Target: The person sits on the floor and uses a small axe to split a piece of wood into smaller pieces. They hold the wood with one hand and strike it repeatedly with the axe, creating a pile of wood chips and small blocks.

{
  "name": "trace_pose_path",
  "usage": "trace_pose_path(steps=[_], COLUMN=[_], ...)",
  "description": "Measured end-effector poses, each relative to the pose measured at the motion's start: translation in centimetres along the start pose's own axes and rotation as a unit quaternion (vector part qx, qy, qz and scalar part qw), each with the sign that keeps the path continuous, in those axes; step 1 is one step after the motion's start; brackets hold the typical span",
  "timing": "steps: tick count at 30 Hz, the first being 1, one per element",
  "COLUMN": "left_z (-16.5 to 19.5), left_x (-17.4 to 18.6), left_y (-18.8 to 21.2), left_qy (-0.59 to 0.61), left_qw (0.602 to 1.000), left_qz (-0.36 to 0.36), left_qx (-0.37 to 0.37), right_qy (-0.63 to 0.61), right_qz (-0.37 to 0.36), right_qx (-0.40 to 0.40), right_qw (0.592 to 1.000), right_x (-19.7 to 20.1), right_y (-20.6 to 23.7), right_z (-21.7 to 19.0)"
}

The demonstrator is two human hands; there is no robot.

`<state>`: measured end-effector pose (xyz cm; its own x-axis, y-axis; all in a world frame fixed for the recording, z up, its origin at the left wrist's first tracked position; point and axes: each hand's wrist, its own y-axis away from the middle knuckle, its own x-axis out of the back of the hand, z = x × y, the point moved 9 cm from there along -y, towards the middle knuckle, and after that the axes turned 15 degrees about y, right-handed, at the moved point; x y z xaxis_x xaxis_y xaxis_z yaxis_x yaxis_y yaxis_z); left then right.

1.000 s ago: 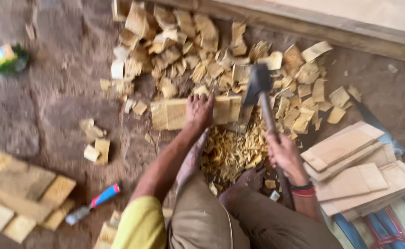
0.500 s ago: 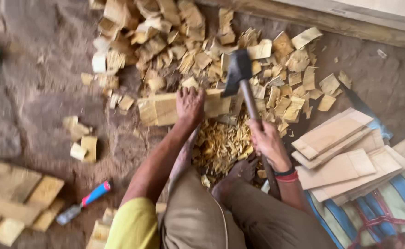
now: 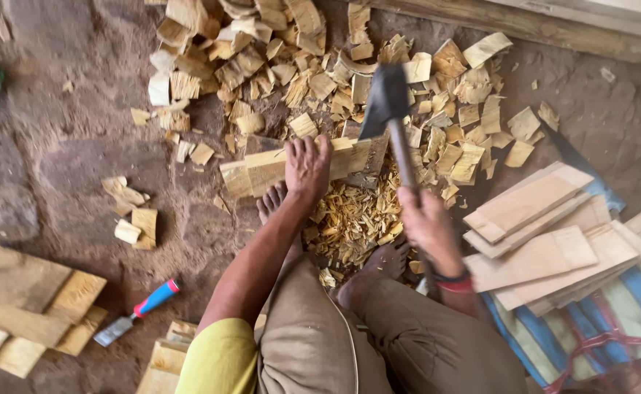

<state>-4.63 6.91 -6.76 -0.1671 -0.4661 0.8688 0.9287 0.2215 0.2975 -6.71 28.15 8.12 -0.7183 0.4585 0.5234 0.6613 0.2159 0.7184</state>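
Lower left there's a stack of boards (image 3: 21,306) and a blue-and-red chisel (image 3: 136,312) lying idle on the dirt. In the middle, the left hand (image 3: 307,166) lies flat, fingers spread, pinning the wood block (image 3: 277,166). The right hand (image 3: 426,222) is wrapped tight round the hatchet (image 3: 388,102), blade up. Loads of chips (image 3: 350,219) already off, and finished-looking planks (image 3: 547,233) stacked right, so I'd guess well underway.

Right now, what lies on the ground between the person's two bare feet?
In the head view, a heap of pale yellow wood shavings fills the ground between the left foot and the right foot, just below the wooden block.
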Motion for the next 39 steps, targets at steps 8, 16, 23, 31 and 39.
trace_pose_path(steps=[8,16,23,31,39], left_z=[1.0,0.2,0.1,-0.2,0.1], left_x=[0.7,-0.7,-1.0,-1.0,-1.0], left_y=[0.1,-1.1,-1.0,-1.1,-0.2], left_qy=[-0.066,-0.029,-0.009,-0.031,-0.044], left_qw=[0.996,0.991,0.993,0.991,0.976], left_qz=[-0.053,-0.128,-0.119,-0.132,-0.212], left_qx=[-0.017,-0.003,0.01,0.0,0.023], right_qy=[-0.088,-0.12,-0.075,-0.077,0.159], right_qz=[0.043,0.049,-0.013,0.029,0.048], right_qx=[0.051,0.091,-0.006,0.091,0.112], right_qw=[0.994,0.987,0.997,0.992,0.98], right_x=[2.1,4.3,-0.5,4.4,-0.3], right_y=[1.0,3.1,-0.8,1.2,-1.5], right_z=[-2.3,-0.3,1.9,0.1,-0.4])
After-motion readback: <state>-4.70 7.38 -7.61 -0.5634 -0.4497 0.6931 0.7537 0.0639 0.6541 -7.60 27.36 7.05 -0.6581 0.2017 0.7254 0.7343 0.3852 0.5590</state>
